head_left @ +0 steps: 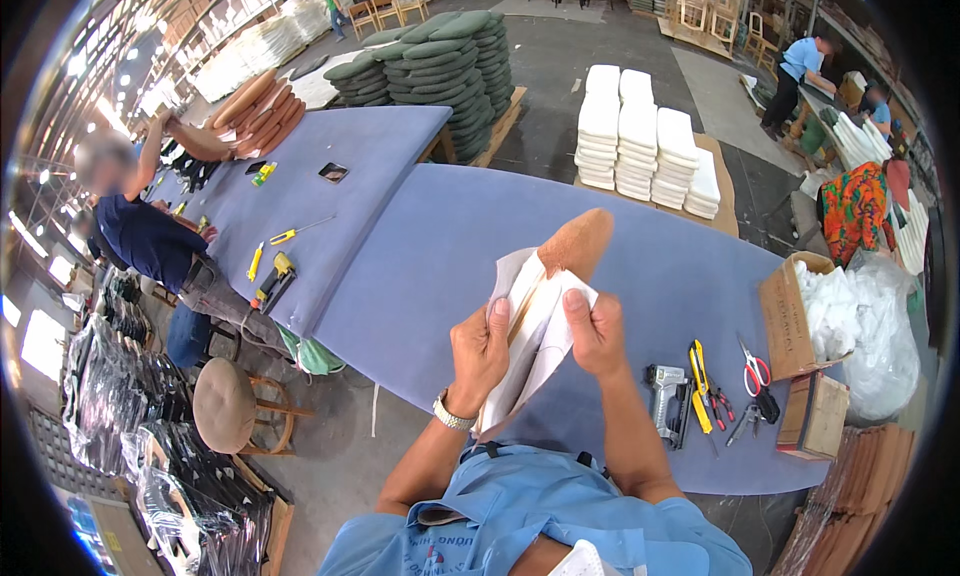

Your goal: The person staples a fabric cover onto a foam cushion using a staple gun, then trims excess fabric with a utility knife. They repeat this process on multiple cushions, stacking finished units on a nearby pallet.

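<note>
Above the near part of the blue-covered table (430, 266) I hold a brown piece with white lining (577, 244), its rounded brown end pointing away from me. White flaps stand up along both of its sides, with a narrow tan strip between them. My left hand (480, 351) is closed on the left flap, thumb on top and a metal-band watch at the wrist. My right hand (597, 334) pinches the right flap, thumb up. The fingers under the piece are hidden.
Right of my hands lie a staple gun (668, 404), a yellow utility knife (699, 381), red-handled cutters (721, 406) and scissors (754, 368). A cardboard box (790, 316) of white stuffing stands beyond. White pads (618, 126) are stacked past the table; a co-worker (145, 211) stands at left.
</note>
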Available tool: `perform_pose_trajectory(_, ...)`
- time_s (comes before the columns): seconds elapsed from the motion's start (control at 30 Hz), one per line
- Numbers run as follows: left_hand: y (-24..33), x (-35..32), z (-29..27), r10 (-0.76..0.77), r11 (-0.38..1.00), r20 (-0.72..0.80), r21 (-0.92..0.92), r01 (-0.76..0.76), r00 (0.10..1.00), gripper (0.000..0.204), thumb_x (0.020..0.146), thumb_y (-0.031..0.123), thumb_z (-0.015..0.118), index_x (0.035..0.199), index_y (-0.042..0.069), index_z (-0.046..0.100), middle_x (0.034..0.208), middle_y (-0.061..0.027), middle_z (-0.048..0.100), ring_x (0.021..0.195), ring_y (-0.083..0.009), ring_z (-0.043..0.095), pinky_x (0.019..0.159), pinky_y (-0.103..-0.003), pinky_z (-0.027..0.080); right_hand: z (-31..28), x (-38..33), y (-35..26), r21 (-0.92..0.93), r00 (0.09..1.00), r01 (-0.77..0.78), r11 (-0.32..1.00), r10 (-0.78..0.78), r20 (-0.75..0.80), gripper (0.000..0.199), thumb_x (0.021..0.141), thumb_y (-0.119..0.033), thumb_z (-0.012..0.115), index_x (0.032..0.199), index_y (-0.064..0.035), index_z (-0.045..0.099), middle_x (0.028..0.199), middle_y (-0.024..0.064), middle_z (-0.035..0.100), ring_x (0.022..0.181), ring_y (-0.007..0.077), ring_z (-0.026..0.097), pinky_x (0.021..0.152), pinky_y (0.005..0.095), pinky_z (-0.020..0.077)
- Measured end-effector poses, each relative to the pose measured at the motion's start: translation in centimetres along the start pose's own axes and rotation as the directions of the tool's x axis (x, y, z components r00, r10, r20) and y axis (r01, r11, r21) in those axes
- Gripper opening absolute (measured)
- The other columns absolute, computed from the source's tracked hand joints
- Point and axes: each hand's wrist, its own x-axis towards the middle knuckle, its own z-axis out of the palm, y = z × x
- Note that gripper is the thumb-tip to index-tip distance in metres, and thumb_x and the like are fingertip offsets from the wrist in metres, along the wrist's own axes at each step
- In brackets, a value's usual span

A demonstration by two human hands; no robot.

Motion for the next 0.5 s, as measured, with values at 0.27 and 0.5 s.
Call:
perform_pose_trajectory(0.27, -2.2, -2.4, 1.2, -0.099, 0.993, 0.057, 0.074, 0.094, 0.994, 0.043, 0.108, 0.028, 0.055, 0.08, -0.003, 0.063, 0.057, -0.0149, 0.047, 0.051, -0.0165, 0.039, 0.05, -0.038, 0.038, -1.0, -1.1, 3.7, -0.065, 0.98, -0.197, 0.978, 0.198, 0.016, 0.041, 0.11, -0.031, 0.051, 0.088, 0.0006, 0.064, 0.065, 0.0021, 0.056, 0.063, 0.0082, 0.048, 0.058, 0.0325, 0.0409)
perform_pose_trajectory(0.5, -0.7, -0.1, 0.9, -0.026, 0.998, 0.214, 0.057, 0.014, 0.977, 0.033, 0.104, 0.026, 0.063, 0.096, -0.006, 0.067, 0.06, -0.0057, 0.051, 0.063, -0.0071, 0.039, 0.052, -0.032, 0.037, -2.4, -2.6, 4.1, 0.057, 0.975, -0.222, 0.973, 0.223, -0.005, 0.04, 0.111, -0.031, 0.048, 0.103, 0.0024, 0.069, 0.079, 0.0009, 0.066, 0.076, 0.0079, 0.054, 0.067, 0.0301, 0.0458)
